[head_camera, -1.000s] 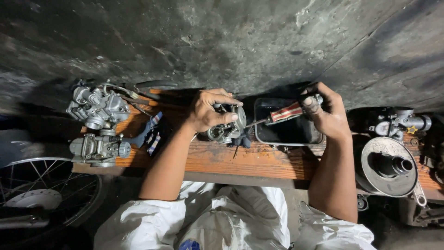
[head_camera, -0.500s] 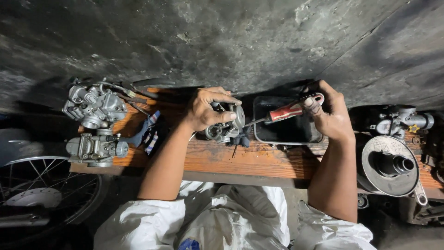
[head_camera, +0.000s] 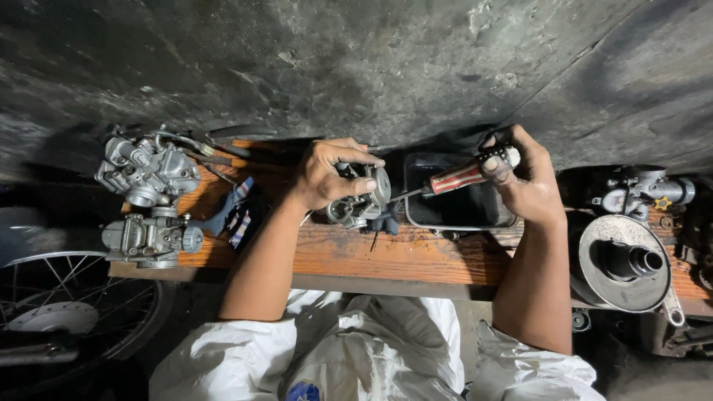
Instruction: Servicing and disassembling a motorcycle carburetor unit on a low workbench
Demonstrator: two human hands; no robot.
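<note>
Gripping a small metal carburettor [head_camera: 362, 199] at the centre of the frame, the left hand [head_camera: 324, 174] wraps its fingers over the top of the part and holds it just above the wooden bench [head_camera: 416, 252]. The right hand [head_camera: 529, 182], right of centre, is closed around the end of a screwdriver [head_camera: 454, 180] with a red and white striped handle; its shaft points left and its tip meets the carburettor's side. Beneath the screwdriver, between the two hands, a dark rectangular tray [head_camera: 453, 212] sits on the bench. A dark rag [head_camera: 382, 223] lies under the held carburettor. At the left of the frame two more carburettors rest on the bench's end, one [head_camera: 148, 169] above the other [head_camera: 148, 238], with a striped blue cloth [head_camera: 236, 212] just beside them and pliers [head_camera: 215, 154] with orange grips near the upper one. At the right edge a round metal engine part [head_camera: 624, 260] lies on the bench, and another carburettor body [head_camera: 646, 189] sits above it. A spoked wheel [head_camera: 67, 312] shows at lower left, and white trousers [head_camera: 356, 349] fill the bottom centre. A dark stained concrete wall [head_camera: 371, 67] spans the top.
</note>
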